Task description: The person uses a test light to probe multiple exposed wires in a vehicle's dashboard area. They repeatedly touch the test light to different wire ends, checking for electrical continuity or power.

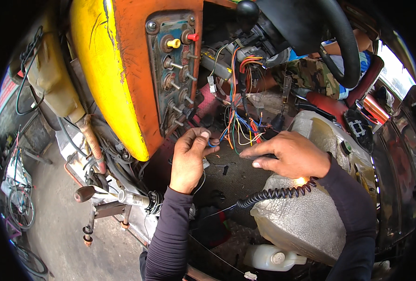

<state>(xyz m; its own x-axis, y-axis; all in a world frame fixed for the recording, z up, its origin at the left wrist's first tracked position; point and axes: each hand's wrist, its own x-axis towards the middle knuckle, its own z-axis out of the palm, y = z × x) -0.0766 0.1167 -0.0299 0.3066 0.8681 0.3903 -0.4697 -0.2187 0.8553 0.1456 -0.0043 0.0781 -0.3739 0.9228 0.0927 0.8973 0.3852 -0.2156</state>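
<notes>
We see the wires (234,112) hanging mid-scene, left of the steering wheel (349,47). Our left hand (189,146) pinches a blue wire (211,143); our right hand (291,153), apart from it, grips a dark object (264,157) we cannot identify. We judge the wires light, limp, easily nicked, best held by their coating. Dark floor (231,187) lies below, a plastic-covered seat (306,218) near right.

Thin multicoloured wires (236,120) hang loose, their lower ends splayed.

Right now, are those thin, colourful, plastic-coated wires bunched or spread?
Spread: the wires fan apart at their lower ends, with gaps between them.
</notes>
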